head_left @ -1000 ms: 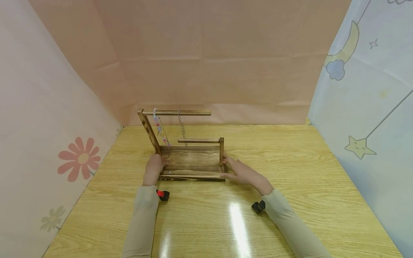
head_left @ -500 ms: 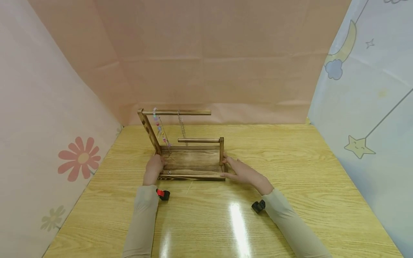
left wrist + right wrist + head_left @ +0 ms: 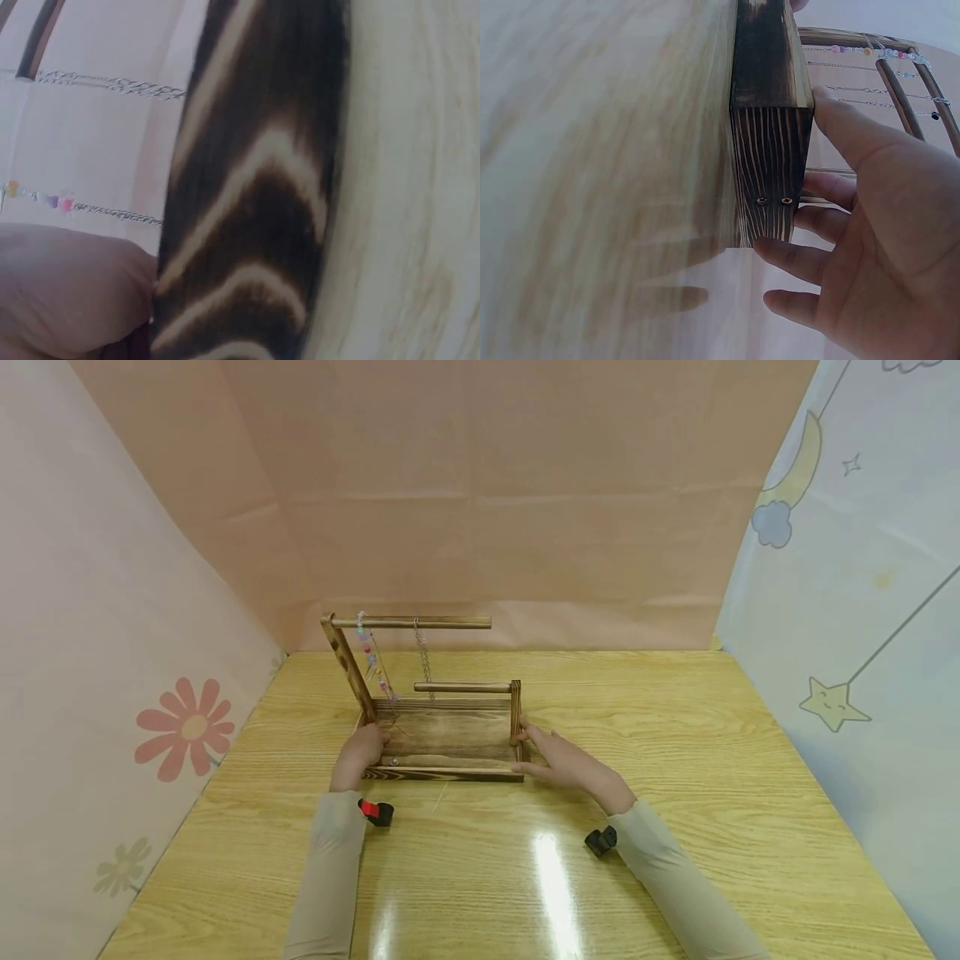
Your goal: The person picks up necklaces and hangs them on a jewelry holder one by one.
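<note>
A dark-grained wooden jewelry stand with a shallow tray base and two horizontal bars stands on the table. My left hand grips the tray's left wall near the front corner, thumb side inward; its outer fingers are hidden. Fairly straight, the fingers of my right hand touch the tray's right end, and the thumb lies at the front corner. The right wrist view shows these fingertips against the end panel, which has two screws. A beaded strand and a silver chain hang from the upper bar.
A small shiny piece lies in the tray's front left. The wooden table reaches back to a peach backdrop. Printed sheets stand left and right, one with a red flower, the other with a yellow star.
My left hand has shifted slightly outward and toward me, baring more of the tray's front left corner. The right hand and the jewelry stand stay nearly where they were.
</note>
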### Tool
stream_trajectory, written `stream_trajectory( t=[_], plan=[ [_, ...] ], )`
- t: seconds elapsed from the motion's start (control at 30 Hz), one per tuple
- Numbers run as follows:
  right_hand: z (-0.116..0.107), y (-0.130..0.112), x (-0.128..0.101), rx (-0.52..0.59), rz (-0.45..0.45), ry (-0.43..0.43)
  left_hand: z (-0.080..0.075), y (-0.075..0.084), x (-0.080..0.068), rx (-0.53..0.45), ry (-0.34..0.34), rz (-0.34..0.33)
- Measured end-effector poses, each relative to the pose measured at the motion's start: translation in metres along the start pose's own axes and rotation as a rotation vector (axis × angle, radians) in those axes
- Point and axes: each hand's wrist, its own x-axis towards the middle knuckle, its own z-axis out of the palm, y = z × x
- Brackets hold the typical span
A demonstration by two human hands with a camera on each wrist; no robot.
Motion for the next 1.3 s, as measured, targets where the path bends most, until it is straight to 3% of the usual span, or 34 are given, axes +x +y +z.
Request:
stream_trajectory(
  t=[0.2,0.5,0.53,0.63,0.87,1.3],
  plan=[
    [-0.001,-0.001,-0.001,0.006,0.000,0.001,-0.012,0.006,-0.020,-0.115,-0.029,0.136],
    [-0.002,-0.002,-0.002,0.013,-0.006,0.008,-0.013,-0.006,-0.020,-0.363,-0.090,0.188],
    [-0.002,-0.002,-0.002,0.012,-0.006,0.008,-0.010,-0.013,-0.015,-0.387,-0.091,0.234],
    [-0.001,-0.001,-0.002,0.011,-0.006,0.009,-0.010,-0.017,-0.015,-0.406,-0.120,0.271],
    [0.000,-0.001,-0.003,0.006,-0.010,0.011,-0.017,-0.005,-0.023,-0.431,-0.125,0.167],
    [0.000,-0.002,-0.002,0.009,0.000,0.005,-0.014,-0.004,-0.019,-0.507,-0.035,0.190]
  ],
)
